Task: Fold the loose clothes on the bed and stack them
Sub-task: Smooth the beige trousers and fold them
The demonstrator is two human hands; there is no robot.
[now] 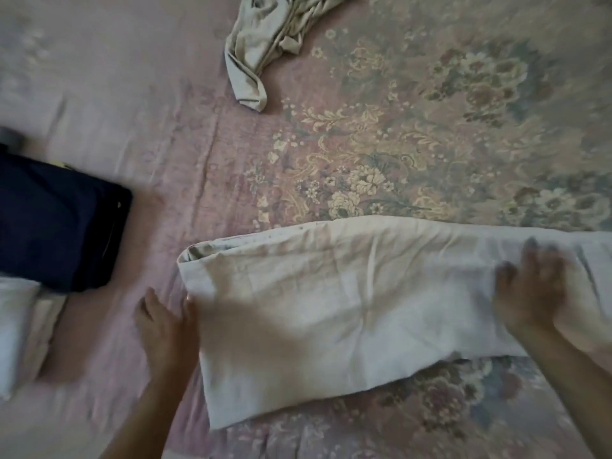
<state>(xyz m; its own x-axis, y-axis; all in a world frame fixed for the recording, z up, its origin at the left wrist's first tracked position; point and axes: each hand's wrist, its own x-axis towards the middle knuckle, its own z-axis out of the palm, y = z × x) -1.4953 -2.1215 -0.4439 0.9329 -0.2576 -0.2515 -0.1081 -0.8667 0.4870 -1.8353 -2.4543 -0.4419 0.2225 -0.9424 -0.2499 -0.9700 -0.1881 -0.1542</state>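
A pale cream cloth (347,303) lies folded into a long band across the bed in front of me. My left hand (165,329) is at its left edge, thumb touching the fabric, fingers on the bedspread beside it. My right hand (530,286), blurred, rests flat on the cloth's right part with fingers spread. A folded dark navy garment (56,223) sits at the left, on top of a pale folded item (20,329). A crumpled beige garment (265,44) lies loose at the top of the view.
The bed is covered by a pink floral bedspread (381,154). Bare bedspread stretches between the cream cloth and the crumpled garment, and between the cloth and the navy stack.
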